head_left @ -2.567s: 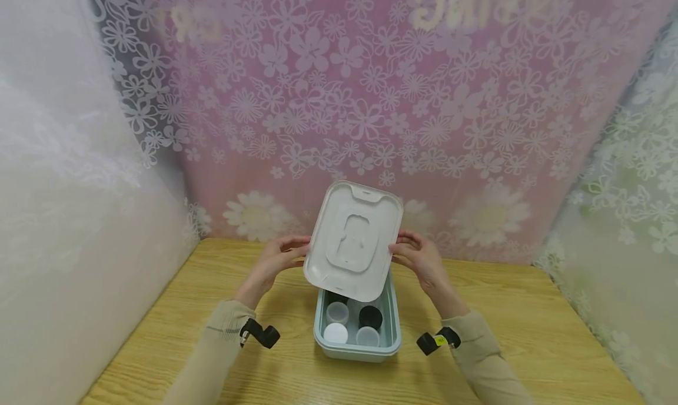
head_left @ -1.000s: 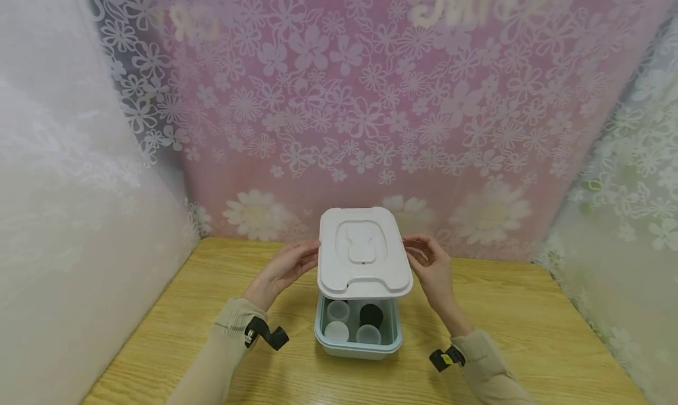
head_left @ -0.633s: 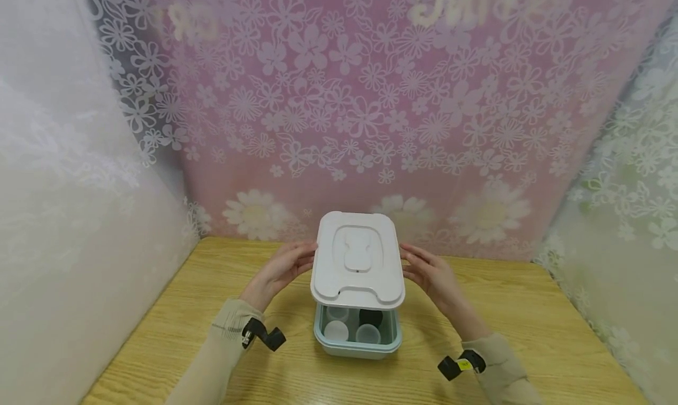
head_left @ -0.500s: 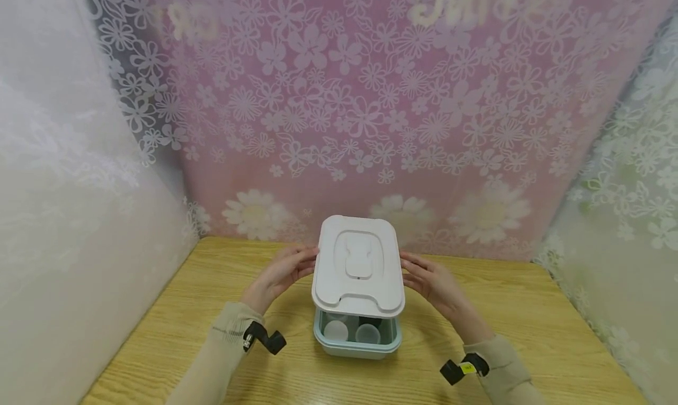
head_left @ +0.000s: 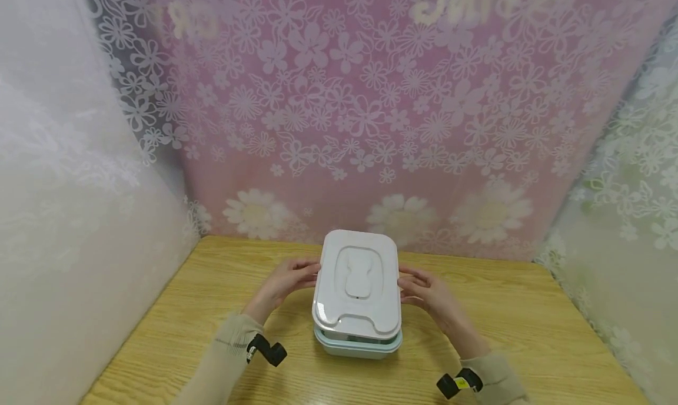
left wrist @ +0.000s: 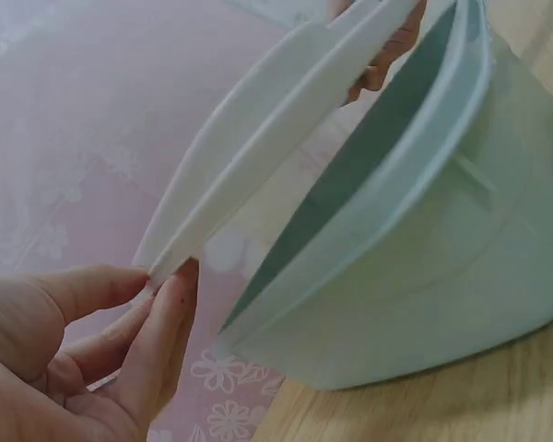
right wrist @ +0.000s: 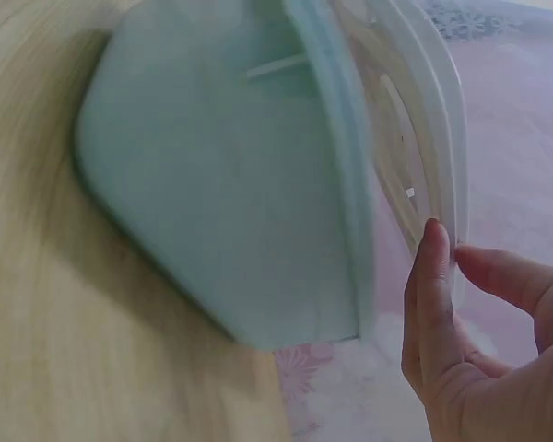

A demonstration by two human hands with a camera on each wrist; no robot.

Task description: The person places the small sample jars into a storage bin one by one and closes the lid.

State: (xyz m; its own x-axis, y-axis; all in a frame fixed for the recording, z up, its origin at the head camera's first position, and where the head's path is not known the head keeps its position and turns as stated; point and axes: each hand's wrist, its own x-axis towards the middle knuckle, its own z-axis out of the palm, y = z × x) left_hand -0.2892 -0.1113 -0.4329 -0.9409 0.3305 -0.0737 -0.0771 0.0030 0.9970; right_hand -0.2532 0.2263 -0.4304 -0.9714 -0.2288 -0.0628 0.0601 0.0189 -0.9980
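Note:
A white rectangular lid (head_left: 358, 281) with a raised centre shape is held just above a pale blue-green plastic box (head_left: 358, 351). My left hand (head_left: 283, 284) pinches the lid's left edge between thumb and fingers. On the opposite edge, the thumb and fingers of my right hand (head_left: 431, 296) pinch the lid too. Both wrist views show a gap between the lid (left wrist: 258, 138) and the rim of the box (right wrist: 221, 175). The lid hides what lies inside the box.
The box stands on a wood-grain table (head_left: 254, 364). A pink floral curtain (head_left: 360, 128) hangs behind, and pale sheets (head_left: 79, 187) flank both sides. Each wrist wears a small black camera (head_left: 267, 351) on a strap.
Both hands have turned the lid from underside-facing to top-facing, then lowered it toward the box. The round white, clear and black tops seen inside the box earlier are now covered.

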